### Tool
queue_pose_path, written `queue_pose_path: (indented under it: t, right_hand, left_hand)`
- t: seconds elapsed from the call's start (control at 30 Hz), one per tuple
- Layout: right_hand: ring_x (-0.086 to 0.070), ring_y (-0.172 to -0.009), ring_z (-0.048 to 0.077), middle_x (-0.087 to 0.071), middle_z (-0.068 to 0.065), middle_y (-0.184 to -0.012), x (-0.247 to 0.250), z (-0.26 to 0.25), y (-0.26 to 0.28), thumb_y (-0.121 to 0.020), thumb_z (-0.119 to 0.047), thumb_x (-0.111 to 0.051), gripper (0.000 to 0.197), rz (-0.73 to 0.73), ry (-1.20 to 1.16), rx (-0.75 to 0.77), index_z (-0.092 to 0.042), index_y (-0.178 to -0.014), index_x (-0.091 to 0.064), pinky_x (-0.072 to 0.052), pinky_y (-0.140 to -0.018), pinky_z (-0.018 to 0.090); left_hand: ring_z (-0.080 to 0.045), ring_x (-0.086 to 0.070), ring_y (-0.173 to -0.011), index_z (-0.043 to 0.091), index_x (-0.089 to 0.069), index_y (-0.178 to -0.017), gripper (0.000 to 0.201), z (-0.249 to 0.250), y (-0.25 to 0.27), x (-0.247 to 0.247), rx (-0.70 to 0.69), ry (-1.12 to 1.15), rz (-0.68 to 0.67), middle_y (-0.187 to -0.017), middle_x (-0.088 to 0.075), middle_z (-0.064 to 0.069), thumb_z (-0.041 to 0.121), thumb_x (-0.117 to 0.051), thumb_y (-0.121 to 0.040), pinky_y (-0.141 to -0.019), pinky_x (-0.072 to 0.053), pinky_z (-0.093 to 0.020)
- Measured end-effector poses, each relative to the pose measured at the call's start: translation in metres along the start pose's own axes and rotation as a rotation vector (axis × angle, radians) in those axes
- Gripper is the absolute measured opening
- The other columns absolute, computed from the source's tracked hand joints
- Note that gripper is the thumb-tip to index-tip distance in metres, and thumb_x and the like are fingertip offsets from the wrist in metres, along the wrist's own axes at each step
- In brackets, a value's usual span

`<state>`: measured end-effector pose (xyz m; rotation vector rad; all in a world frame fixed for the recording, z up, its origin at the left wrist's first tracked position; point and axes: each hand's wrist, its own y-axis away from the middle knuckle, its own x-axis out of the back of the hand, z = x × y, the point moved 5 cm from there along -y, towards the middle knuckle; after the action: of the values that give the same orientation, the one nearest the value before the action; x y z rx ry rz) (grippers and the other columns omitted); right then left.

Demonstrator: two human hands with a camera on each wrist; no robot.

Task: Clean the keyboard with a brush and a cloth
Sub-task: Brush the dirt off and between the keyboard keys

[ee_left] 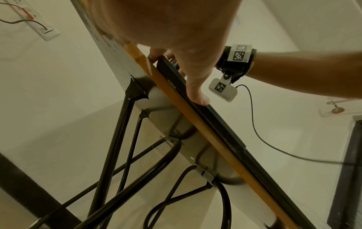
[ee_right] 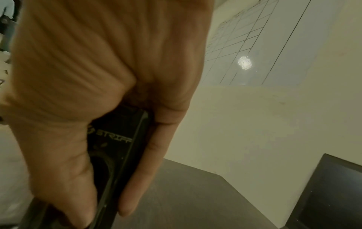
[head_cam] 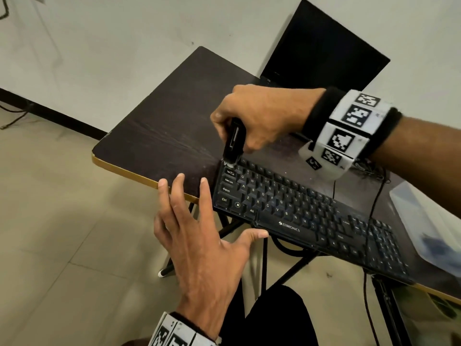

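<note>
A dark brown table (head_cam: 159, 126) with a yellow edge stands on thin black legs (ee_left: 109, 155) over a pale tiled floor (head_cam: 62, 233). A black laptop (head_cam: 321, 48) leans open at the back by the white wall (head_cam: 124, 33). A see-through plastic sheet (head_cam: 429, 221) lies on the table.

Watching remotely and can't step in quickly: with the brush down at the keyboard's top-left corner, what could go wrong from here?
1. The black Zebronics keyboard overhangs the dark wooden table edge; only the left hand's thumb steadies it, so brushing pressure might tip or slide it.
2. The right hand grips the black brush at the very corner; a stroke could slip off.
3. A black cable crosses the keys and might snag.
</note>
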<state>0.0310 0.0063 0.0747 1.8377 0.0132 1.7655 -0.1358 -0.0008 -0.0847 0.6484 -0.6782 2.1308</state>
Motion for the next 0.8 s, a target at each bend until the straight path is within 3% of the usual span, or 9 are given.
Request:
queue_pose_path:
  t: [0.1, 0.2, 0.27, 0.43, 0.6, 0.67, 0.8]
  right_hand:
    - [-0.071, -0.081, 0.006, -0.073, -0.012, -0.084, 0.004, 0.001, -0.007, -0.078, -0.009, -0.085, 0.028, -0.018, 0.011, -0.012, -0.029, -0.088, -0.068, -0.063, -0.083, 0.037]
    - [-0.07, -0.075, 0.003, -0.072, -0.013, -0.078, -0.001, -0.014, -0.004, -0.074, -0.006, -0.082, 0.031, -0.044, -0.064, 0.051, -0.032, -0.082, -0.067, -0.059, -0.073, 0.026]
    - [-0.069, -0.074, 0.003, -0.072, -0.012, -0.077, -0.005, -0.018, -0.003, -0.072, -0.003, -0.082, 0.029, -0.05, -0.084, 0.078, -0.027, -0.083, -0.068, -0.057, -0.069, 0.023]
    - [-0.069, -0.08, 0.001, -0.071, -0.013, -0.083, 0.004, 0.01, -0.007, -0.078, -0.006, -0.081, 0.023, 0.054, -0.011, -0.031, -0.022, -0.091, -0.071, -0.06, -0.082, 0.031]
    - [-0.07, -0.074, 0.003, -0.073, -0.01, -0.079, -0.005, -0.014, 0.004, -0.074, -0.006, -0.081, 0.021, 0.04, -0.136, 0.065, -0.019, -0.088, -0.072, -0.053, -0.068, 0.017]
    - [-0.07, -0.074, 0.004, -0.072, -0.01, -0.078, -0.006, -0.015, 0.001, -0.076, -0.008, -0.082, 0.02, 0.05, -0.104, 0.071, -0.02, -0.088, -0.071, -0.054, -0.068, 0.019]
    - [-0.069, -0.077, 0.007, -0.072, -0.012, -0.083, 0.003, 0.004, -0.004, -0.081, -0.016, -0.084, 0.017, 0.14, -0.001, -0.023, -0.021, -0.09, -0.071, -0.06, -0.081, 0.032]
  left_hand:
    - [-0.039, -0.014, -0.158, 0.009, -0.055, -0.151, 0.131, 0.0, -0.001, 0.0, 0.002, 0.001, -0.007, -0.163, -0.029, -0.02, 0.098, -0.053, -0.054, -0.116, -0.027, -0.066]
    - [-0.039, -0.014, -0.159, 0.009, -0.057, -0.149, 0.129, 0.001, 0.0, 0.0, -0.005, 0.018, -0.005, -0.163, -0.03, -0.021, 0.096, -0.057, -0.054, -0.114, -0.03, -0.067]
    - [-0.04, -0.015, -0.159, 0.009, -0.057, -0.149, 0.129, 0.0, -0.001, 0.001, -0.005, 0.024, 0.005, -0.162, -0.031, -0.021, 0.096, -0.057, -0.054, -0.112, -0.031, -0.068]
    - [-0.039, -0.016, -0.158, 0.008, -0.058, -0.148, 0.129, 0.002, -0.001, 0.0, -0.012, 0.016, 0.001, -0.162, -0.031, -0.022, 0.096, -0.058, -0.054, -0.113, -0.032, -0.069]
    - [-0.041, -0.016, -0.158, 0.009, -0.058, -0.149, 0.127, 0.001, -0.001, 0.0, -0.013, 0.027, 0.012, -0.164, -0.03, -0.021, 0.096, -0.06, -0.055, -0.111, -0.032, -0.069]
    - [-0.041, -0.016, -0.158, 0.009, -0.058, -0.148, 0.127, 0.002, -0.001, 0.0, -0.009, 0.026, 0.014, -0.164, -0.03, -0.021, 0.095, -0.061, -0.055, -0.111, -0.032, -0.069]
    - [-0.04, -0.017, -0.158, 0.009, -0.059, -0.148, 0.127, 0.001, 0.0, 0.0, -0.021, 0.032, 0.013, -0.163, -0.031, -0.021, 0.096, -0.059, -0.055, -0.111, -0.033, -0.07]
